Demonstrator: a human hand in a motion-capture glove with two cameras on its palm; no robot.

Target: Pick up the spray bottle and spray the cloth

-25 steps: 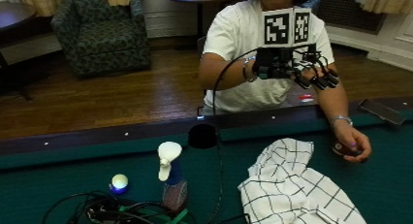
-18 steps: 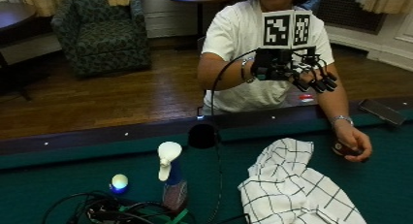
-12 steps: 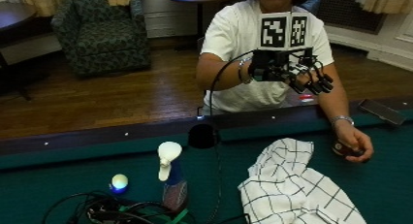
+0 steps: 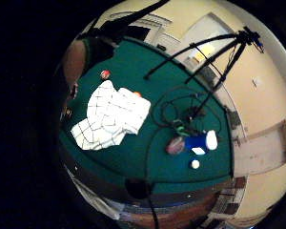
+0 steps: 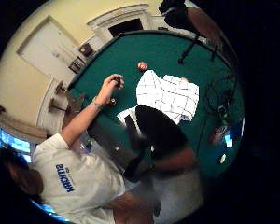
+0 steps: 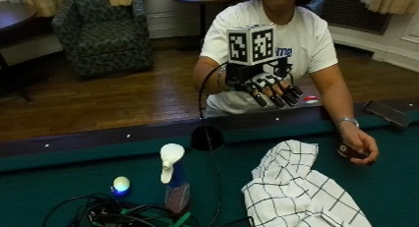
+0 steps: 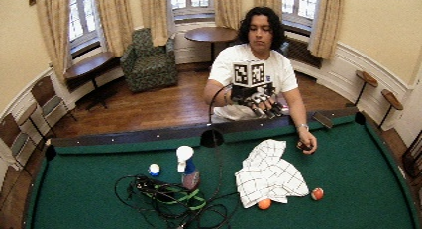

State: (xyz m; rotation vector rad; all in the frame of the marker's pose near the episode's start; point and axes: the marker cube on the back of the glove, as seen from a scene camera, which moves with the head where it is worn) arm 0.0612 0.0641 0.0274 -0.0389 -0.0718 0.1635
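The spray bottle [image 6: 174,182], with a white head and a blue and pink body, stands upright on the green table near the front left beside a heap of cables. The white cloth [image 6: 298,193] with a black grid lies crumpled to its right. My gloved right hand [image 6: 270,88] hangs in the air in front of the person's chest, above the far rail; its fingers are spread and straight and hold nothing. It is well apart from both bottle and cloth. The palm views look down on the cloth [image 4: 112,114] and bottle [image 4: 196,142] from a distance.
The bare left hand [image 6: 357,149] rests on the table at the right and grips a dark ball. Black cables [image 7: 165,195] lie beside the bottle, next to a small white-blue ball [image 6: 121,184]. Two orange balls [image 7: 264,204] [image 7: 317,194] lie by the cloth's near edge. A corner pocket [image 6: 207,137] sits in the rail.
My gloved hand has moved lower and towards the bottle's side of the table, fingers still spread. Bottle, cloth and the bare hand have stayed in place.
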